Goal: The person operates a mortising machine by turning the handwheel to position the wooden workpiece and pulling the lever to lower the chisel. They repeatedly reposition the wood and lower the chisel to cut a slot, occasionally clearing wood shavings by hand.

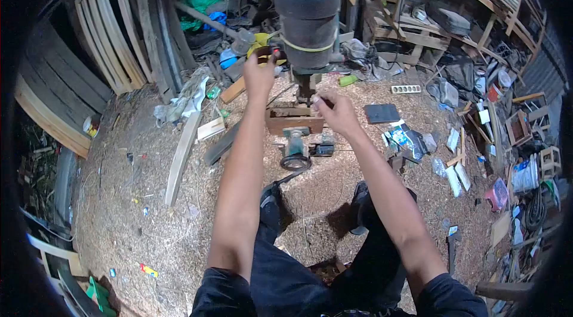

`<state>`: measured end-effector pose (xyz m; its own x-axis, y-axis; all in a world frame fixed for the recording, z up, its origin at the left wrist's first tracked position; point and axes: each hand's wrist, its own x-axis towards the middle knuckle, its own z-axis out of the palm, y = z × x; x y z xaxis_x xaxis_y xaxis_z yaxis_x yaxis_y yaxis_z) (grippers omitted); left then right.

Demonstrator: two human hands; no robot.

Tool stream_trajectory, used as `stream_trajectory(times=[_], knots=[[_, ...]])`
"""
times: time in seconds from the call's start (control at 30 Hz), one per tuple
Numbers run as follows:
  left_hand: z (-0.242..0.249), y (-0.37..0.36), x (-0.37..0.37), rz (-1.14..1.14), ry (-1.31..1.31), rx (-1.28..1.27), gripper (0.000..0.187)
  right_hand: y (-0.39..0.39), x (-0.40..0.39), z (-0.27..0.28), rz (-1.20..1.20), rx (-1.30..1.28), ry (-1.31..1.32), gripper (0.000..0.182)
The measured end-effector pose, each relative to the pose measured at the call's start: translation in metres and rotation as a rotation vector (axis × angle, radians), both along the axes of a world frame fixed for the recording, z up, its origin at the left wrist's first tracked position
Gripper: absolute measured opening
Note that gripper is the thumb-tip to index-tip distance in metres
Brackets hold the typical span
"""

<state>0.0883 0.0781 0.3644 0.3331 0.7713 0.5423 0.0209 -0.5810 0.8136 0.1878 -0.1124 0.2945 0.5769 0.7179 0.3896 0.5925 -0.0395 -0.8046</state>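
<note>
**Hands at the machine (296, 133)**

My left hand (260, 73) is half-curled left of the motor (307, 25), grip unclear. The machine stands toward the floor (143, 168)'s far edge. My right hand (338, 114) pinches beside the spindle (307, 91), its hold unclear.

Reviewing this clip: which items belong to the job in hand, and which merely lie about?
In the job:
- machine
- wooden piece beneath its spindle
- left hand, right hand

Lying about:
- socket strip
- dark flat panel
- pale curved slat
</note>
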Motion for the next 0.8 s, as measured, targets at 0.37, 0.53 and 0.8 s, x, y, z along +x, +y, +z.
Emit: stream_trajectory(times=[0.37,0.53,0.8], knots=[[-0.007,0.016,-0.001,0.144,0.095,0.232,0.034,-0.022,0.003,-0.024,0.038,-0.133,0.150,0.032],[-0.050,0.018,-0.010,0.242,0.188,0.250,0.026,-0.027,0.004,-0.021,0.057,-0.269,0.042,0.033],[-0.196,-0.032,-0.080,-0.144,0.477,-0.097,0.028,-0.017,0.010,-0.058,0.074,-0.415,-0.116,0.029]])
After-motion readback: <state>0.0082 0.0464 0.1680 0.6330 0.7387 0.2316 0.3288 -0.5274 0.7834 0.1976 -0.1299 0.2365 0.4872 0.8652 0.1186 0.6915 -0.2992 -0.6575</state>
